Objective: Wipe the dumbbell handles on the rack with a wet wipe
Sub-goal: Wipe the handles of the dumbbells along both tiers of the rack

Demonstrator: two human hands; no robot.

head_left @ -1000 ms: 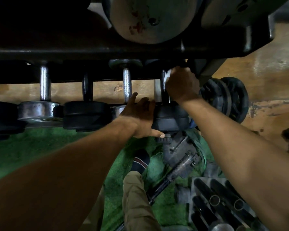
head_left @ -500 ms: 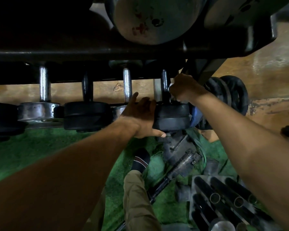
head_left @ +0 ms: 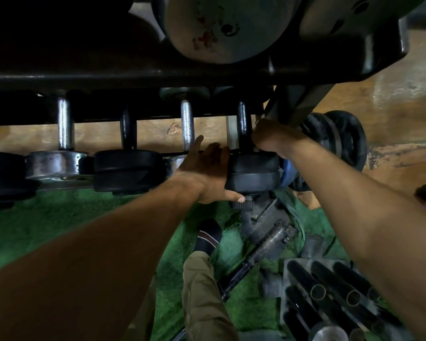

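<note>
- Head view: the rack (head_left: 158, 77) is a dark metal frame with dumbbells lying in a row on its lower rail.
- The right hand (head_left: 272, 136) is at the bottom of the dark handle (head_left: 242, 124) of the black dumbbell (head_left: 253, 173) near the right end of the row.
- Its fingers are curled up tight beside that handle. They touch it, but what they hold cannot be seen from here.
- The wet wipe cannot be made out; the curled hand may hide it.
- The left hand (head_left: 208, 168) rests flat against the left side of the same black dumbbell's round end. Its fingers are straight and spread, and the thumb points under the weight.
- Just left of that hand stands a shiny silver handle (head_left: 187, 124).
- Farther left come another dark handle (head_left: 128, 129) and another shiny handle (head_left: 65, 124), each with its round weight below.
- Big grey round weights (head_left: 221, 28) sit on the upper shelf.
- Black plates (head_left: 340, 139) lean to the right of the rack.
- Below is green carpet (head_left: 47, 217), a striped sock (head_left: 208, 237) and a tan trouser leg (head_left: 204, 299).
- Metal tubes (head_left: 330, 291) lie at the lower right.
</note>
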